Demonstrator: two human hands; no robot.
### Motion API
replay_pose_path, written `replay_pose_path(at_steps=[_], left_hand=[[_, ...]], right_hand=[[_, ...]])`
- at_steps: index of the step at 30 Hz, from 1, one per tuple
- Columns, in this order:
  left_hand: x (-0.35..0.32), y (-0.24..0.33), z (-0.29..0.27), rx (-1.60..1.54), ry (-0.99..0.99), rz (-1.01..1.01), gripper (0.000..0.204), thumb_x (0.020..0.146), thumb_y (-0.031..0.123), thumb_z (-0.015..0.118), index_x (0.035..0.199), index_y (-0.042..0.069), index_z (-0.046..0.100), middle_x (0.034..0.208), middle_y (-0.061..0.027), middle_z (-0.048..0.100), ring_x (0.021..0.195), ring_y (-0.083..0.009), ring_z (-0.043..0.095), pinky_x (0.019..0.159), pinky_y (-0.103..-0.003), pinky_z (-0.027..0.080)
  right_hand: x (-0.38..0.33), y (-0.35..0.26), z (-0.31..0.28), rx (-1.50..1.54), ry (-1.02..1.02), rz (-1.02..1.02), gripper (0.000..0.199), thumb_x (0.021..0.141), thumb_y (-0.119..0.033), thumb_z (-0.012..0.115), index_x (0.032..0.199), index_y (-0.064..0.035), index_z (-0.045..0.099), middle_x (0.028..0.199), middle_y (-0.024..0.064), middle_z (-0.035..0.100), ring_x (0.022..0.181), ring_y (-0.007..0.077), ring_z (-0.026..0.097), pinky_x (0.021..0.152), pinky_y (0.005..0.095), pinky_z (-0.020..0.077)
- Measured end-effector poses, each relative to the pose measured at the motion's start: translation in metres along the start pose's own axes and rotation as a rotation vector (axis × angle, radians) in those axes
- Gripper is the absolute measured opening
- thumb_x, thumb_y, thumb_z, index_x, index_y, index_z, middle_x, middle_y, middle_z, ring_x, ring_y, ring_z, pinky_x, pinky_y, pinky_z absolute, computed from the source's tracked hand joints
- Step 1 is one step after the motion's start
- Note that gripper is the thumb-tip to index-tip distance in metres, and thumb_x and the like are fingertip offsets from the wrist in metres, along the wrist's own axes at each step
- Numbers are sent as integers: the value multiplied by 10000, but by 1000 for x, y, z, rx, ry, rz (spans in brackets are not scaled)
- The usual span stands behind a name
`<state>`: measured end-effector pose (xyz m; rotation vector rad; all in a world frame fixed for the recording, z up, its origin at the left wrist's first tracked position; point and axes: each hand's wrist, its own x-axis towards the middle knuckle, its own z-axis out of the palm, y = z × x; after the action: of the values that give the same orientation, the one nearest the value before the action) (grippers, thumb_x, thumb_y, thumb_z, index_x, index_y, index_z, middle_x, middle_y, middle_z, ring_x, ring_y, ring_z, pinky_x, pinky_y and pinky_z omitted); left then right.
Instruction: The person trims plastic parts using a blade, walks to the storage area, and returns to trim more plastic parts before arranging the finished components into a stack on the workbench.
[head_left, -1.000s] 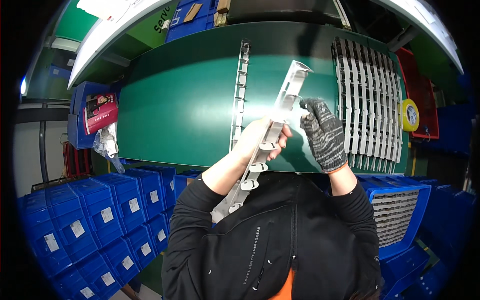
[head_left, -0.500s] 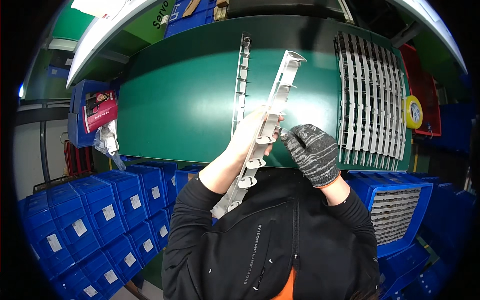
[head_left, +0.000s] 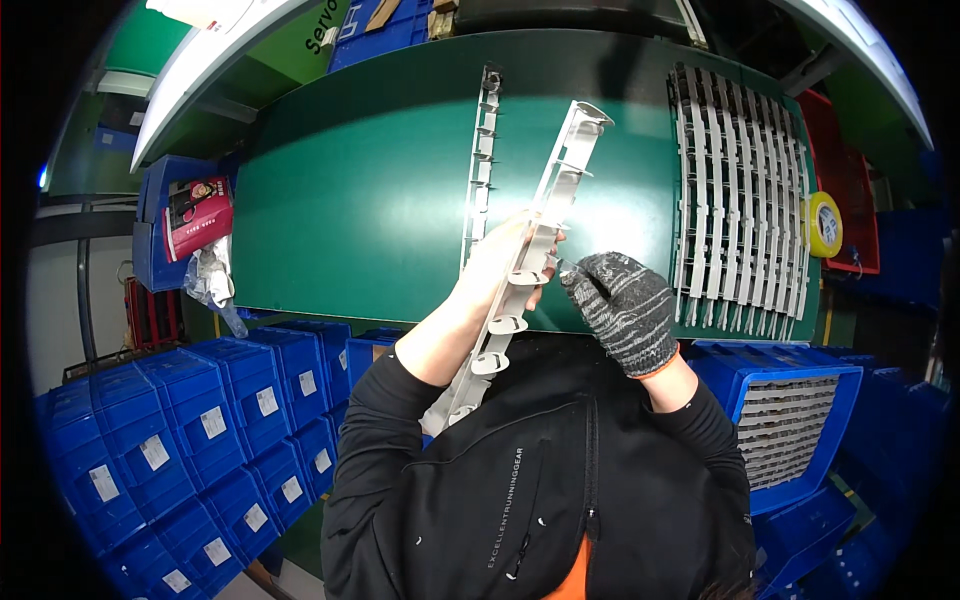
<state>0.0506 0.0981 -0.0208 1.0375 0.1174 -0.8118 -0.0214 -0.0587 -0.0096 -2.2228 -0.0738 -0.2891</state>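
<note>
My bare left hand (head_left: 488,268) is closed round the middle of a long grey-white plastic strip (head_left: 569,172) with curved tabs along its side. The strip slants from near my chest up over the green table. Beside it, to the right, is my right hand (head_left: 628,312) in a dark speckled knit glove. Its fingertips are pinched together close to the strip's edge; whether a small thing sits in them is too fine to see. A second, similar strip (head_left: 484,150) lies lengthwise on the table, beyond my left hand.
Several strips lie in a close row (head_left: 742,190) on the right of the green table (head_left: 340,200). A yellow tape roll (head_left: 825,225) stands at its right edge. Blue crates (head_left: 200,400) are stacked at lower left; another crate (head_left: 850,420) at lower right holds more strips.
Hardly anything differs. The strip stays in my left hand, and my right hand keeps its pinch beside it, with only a very slight shift.
</note>
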Motion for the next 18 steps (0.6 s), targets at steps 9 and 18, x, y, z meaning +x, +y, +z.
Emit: replay_pose_path(at_steps=[9, 18], left_hand=[[-2, -4, -7, -15, -37, 8, 462, 851, 365, 505, 1008, -66, 460, 815, -89, 468, 604, -150, 498, 337, -229, 441], [3, -3, -13, 280, 61, 125, 258, 851, 286, 541, 786, 39, 579, 671, 5, 489, 559, -50, 444, 436, -172, 317]], right_hand=[[-1, 1, -6, 31, 38, 69, 149, 767, -181, 603, 753, -33, 608, 687, 139, 575, 611, 296, 563, 563, 360, 440], [1, 8, -27, 466, -106, 324, 174, 832, -133, 500, 828, 4, 608, 691, 112, 589, 617, 230, 576, 579, 320, 439]])
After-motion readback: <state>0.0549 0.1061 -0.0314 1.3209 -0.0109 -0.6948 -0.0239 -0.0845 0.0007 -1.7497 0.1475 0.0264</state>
